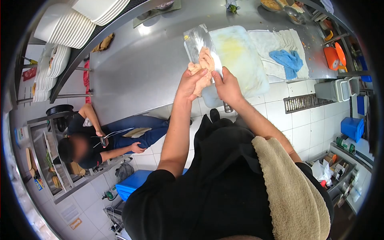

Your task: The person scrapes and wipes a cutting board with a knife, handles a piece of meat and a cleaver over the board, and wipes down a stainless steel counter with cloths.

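Note:
My left hand (192, 83) is closed around a pinkish cloth (207, 60), which is bunched against the blade of a wide cleaver (200, 37). My right hand (229, 86) grips the cleaver where blade and handle meet, and the end of the handle shows below my palm. The blade points away from me, over the edge of the steel counter (140, 68). Beside it lies a whitish cutting board (240, 52) with yellow stains. Part of the blade is hidden under the cloth and my fingers.
A blue cloth (286, 63) lies on a white towel (276, 42) right of the board. An orange scale (332, 58) stands at the far right. Stacked white plates (66, 26) fill the upper left shelf. Another person (94, 140) is at the left, holding a phone-like device.

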The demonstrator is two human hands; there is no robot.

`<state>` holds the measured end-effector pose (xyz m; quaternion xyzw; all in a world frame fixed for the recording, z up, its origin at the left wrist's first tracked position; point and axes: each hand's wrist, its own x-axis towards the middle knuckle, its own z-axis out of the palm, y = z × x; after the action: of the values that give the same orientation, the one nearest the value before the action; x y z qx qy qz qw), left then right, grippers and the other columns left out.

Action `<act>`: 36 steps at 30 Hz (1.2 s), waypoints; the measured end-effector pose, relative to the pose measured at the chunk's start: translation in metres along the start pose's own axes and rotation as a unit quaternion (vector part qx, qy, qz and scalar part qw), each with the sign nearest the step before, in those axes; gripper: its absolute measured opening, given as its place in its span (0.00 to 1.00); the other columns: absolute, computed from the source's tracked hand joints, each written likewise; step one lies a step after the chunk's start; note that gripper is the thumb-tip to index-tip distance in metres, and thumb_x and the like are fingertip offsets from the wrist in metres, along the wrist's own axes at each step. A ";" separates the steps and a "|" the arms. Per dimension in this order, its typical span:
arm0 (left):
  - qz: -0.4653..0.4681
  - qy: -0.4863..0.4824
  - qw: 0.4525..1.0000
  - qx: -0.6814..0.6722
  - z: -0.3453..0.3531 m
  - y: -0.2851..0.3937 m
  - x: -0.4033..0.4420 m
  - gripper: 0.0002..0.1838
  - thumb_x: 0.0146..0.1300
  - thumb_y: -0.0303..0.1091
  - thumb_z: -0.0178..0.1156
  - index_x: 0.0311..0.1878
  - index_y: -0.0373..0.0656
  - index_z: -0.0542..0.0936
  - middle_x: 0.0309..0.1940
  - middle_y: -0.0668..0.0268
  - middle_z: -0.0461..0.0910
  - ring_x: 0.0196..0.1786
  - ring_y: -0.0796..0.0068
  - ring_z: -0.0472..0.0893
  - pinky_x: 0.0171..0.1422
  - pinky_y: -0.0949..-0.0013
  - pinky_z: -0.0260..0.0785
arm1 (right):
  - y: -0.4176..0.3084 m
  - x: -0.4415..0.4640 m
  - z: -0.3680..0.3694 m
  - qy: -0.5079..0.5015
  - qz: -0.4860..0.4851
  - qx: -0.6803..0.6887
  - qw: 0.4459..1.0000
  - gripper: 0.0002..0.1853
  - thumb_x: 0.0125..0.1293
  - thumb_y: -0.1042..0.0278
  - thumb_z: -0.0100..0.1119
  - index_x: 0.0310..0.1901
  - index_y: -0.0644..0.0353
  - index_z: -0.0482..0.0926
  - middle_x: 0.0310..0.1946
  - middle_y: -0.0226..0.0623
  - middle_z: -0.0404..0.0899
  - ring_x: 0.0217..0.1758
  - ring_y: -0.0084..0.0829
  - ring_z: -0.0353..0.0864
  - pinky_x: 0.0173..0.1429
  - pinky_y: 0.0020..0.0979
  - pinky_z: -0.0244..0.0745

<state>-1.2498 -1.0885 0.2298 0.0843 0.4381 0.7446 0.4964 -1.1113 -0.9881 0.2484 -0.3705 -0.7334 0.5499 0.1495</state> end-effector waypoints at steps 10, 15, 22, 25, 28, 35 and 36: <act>0.040 0.042 0.998 0.009 -0.020 0.055 0.043 0.23 0.67 0.24 0.66 0.63 0.35 0.70 0.52 0.53 0.82 0.49 0.60 0.87 0.48 0.60 0.85 | -0.016 -0.012 -0.034 -0.122 -0.007 -0.063 0.990 0.19 0.77 0.56 0.59 0.43 0.69 0.73 0.28 0.55 0.80 0.28 0.50 0.79 0.37 0.46 0.74; 0.018 -0.040 0.998 0.046 -0.043 0.084 0.060 0.33 0.62 0.20 0.69 0.70 0.35 0.70 0.56 0.53 0.82 0.52 0.59 0.87 0.48 0.55 0.86 | -0.042 -0.020 -0.070 -0.202 0.054 -0.012 0.978 0.16 0.78 0.57 0.57 0.47 0.66 0.76 0.24 0.39 0.77 0.20 0.29 0.74 0.26 0.36 0.70; -0.044 -0.184 0.955 0.230 -0.018 0.133 0.061 0.34 0.59 0.22 0.73 0.70 0.38 0.73 0.58 0.59 0.82 0.59 0.67 0.84 0.64 0.64 0.78 | -0.051 -0.015 -0.120 -0.279 0.054 -0.035 0.958 0.15 0.79 0.58 0.56 0.52 0.64 0.78 0.20 0.27 0.70 0.15 0.20 0.66 0.20 0.28 0.63; -0.043 -0.224 0.917 0.327 0.001 0.140 0.063 0.33 0.59 0.24 0.74 0.68 0.40 0.75 0.57 0.62 0.82 0.60 0.70 0.82 0.67 0.65 0.76 | -0.053 -0.017 -0.127 -0.287 0.052 -0.053 0.955 0.13 0.81 0.60 0.55 0.51 0.63 0.77 0.18 0.23 0.66 0.13 0.17 0.62 0.19 0.26 0.60; -0.030 -0.207 0.908 0.364 0.011 0.130 0.067 0.27 0.61 0.26 0.74 0.64 0.39 0.77 0.54 0.63 0.83 0.57 0.72 0.83 0.62 0.65 0.78 | -0.048 -0.013 -0.131 -0.293 0.055 -0.064 0.952 0.14 0.80 0.59 0.55 0.51 0.63 0.77 0.19 0.24 0.68 0.14 0.18 0.64 0.19 0.27 0.62; 0.133 0.016 0.950 0.281 0.003 0.110 0.102 0.12 0.70 0.28 0.67 0.52 0.39 0.77 0.44 0.62 0.84 0.42 0.73 0.86 0.43 0.69 0.82 | -0.018 -0.007 -0.133 -0.244 0.131 0.091 0.957 0.09 0.78 0.65 0.53 0.48 0.62 0.71 0.23 0.29 0.69 0.16 0.21 0.65 0.22 0.30 0.66; 0.163 0.050 0.942 0.289 0.005 0.108 0.099 0.11 0.71 0.28 0.66 0.51 0.39 0.76 0.43 0.62 0.84 0.42 0.73 0.86 0.43 0.69 0.82 | -0.009 -0.007 -0.132 -0.223 0.153 0.127 0.954 0.08 0.78 0.66 0.52 0.47 0.61 0.70 0.24 0.29 0.69 0.17 0.21 0.65 0.22 0.30 0.66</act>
<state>-1.3676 -1.0188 0.2812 0.2572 0.6391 0.6601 0.2995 -1.0271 -0.9028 0.3044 -0.3241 -0.6065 0.7237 -0.0585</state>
